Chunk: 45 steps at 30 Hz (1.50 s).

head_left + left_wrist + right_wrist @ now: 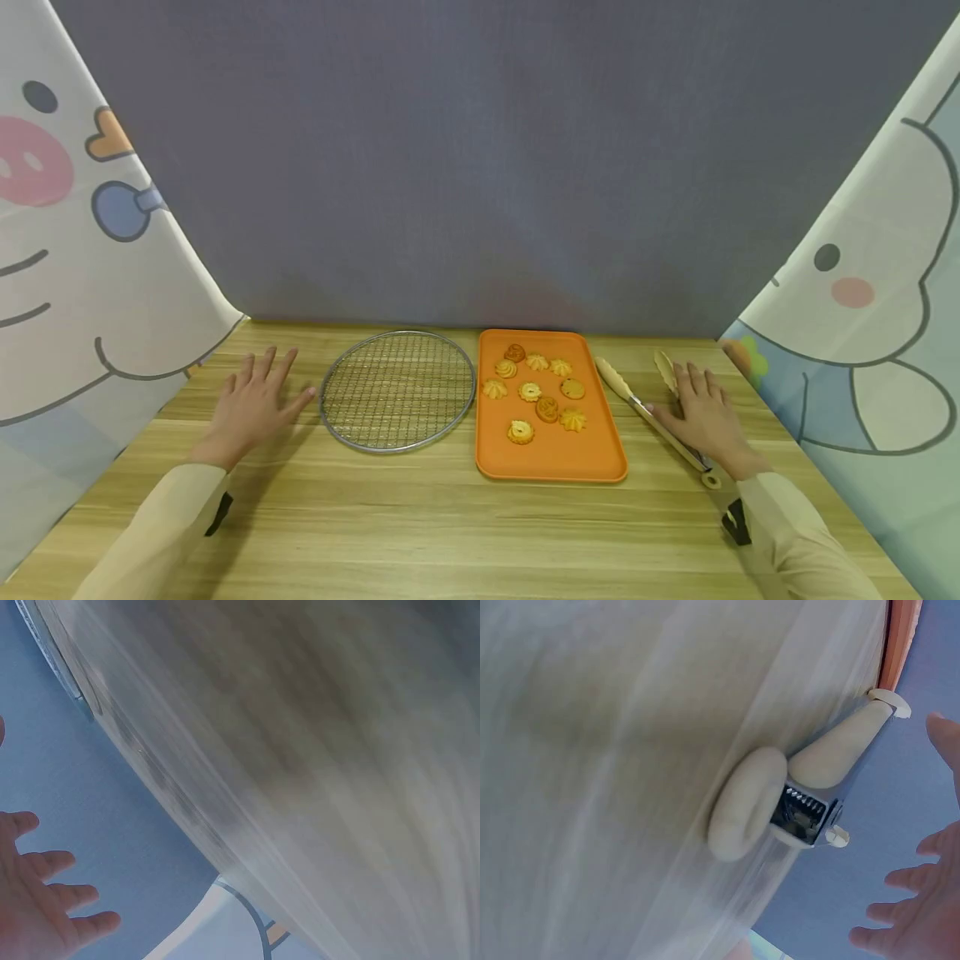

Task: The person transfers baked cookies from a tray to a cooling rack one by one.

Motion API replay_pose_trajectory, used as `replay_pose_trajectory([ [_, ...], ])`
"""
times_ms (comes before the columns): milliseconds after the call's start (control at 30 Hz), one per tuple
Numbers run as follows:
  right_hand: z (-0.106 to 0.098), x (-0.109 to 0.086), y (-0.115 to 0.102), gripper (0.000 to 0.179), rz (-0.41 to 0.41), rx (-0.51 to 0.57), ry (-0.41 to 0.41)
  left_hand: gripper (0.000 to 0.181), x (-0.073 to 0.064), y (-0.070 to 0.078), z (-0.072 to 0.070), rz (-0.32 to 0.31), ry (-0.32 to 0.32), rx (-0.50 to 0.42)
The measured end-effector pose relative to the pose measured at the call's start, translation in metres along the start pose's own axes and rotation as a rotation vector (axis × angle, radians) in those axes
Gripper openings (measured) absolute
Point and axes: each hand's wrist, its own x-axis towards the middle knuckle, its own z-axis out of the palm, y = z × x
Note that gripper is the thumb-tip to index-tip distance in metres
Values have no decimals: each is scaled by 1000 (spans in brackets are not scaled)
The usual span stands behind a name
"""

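To the left of a round wire rack (pixel 397 392), my left hand (pixel 251 404) is held with fingers spread and nothing in its grasp. In the left wrist view its fingers (pixel 71 896) are straight. My right hand (pixel 705 417) hovers over or rests on a pair of tongs (pixel 617 379), partly hiding one arm; whether it touches them I cannot tell. The tongs have cream tips and grips, with a ring at the near end, and lie spread apart. In the right wrist view, the fingers (pixel 911 877) extend past the tongs (pixel 836 750) without curling round them.
An orange tray (pixel 551 462) holding several small cookies (pixel 547 408) lies between the rack and the tongs. Everything lies on a wood-grain table (pixel 390 517). A grey cloth wall (pixel 480 167) stands behind, with cartoon-printed curtains (pixel 862 350) at both sides.
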Motion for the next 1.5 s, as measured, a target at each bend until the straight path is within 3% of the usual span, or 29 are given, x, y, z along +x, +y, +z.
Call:
replay_pose_trajectory([
  [167,-1,0,1,87,22,7,-19,77,5,3,0,23,33,-21],
  [333,2,0,4,86,30,1,-22,75,10,6,2,34,24,-31],
  [767,10,-3,4,90,65,8,-90,73,18,11,8,57,-50,-60],
  [1267,16,-5,-3,88,15,1,-65,67,22,21,14,125,-135,-90],
  [1500,19,-4,-2,88,36,14,-83,67,24,22,18,125,-183,-87],
])
